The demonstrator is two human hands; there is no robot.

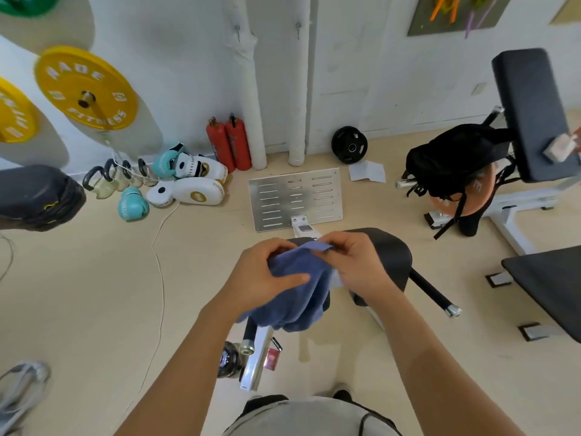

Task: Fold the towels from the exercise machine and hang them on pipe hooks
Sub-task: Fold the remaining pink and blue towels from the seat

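Note:
A blue towel (295,294) hangs bunched between both hands, above the black padded seat (393,256) of an exercise machine. My left hand (261,275) grips its left side with the thumb laid across the cloth. My right hand (352,262) pinches the top edge near a corner. Two white vertical pipes (248,89) run down the back wall, each with a small hook, the left hook (238,29) and the right hook (298,26), both bare. The towel's lower part drapes down and hides part of the machine frame.
The machine's metal footplate (295,196) lies on the floor ahead. Two red fire extinguishers (229,143), boxing gloves (188,180) and kettlebells (116,177) sit at the wall. Yellow weight plates (85,89) hang left. A bench with a black backpack (456,162) stands right.

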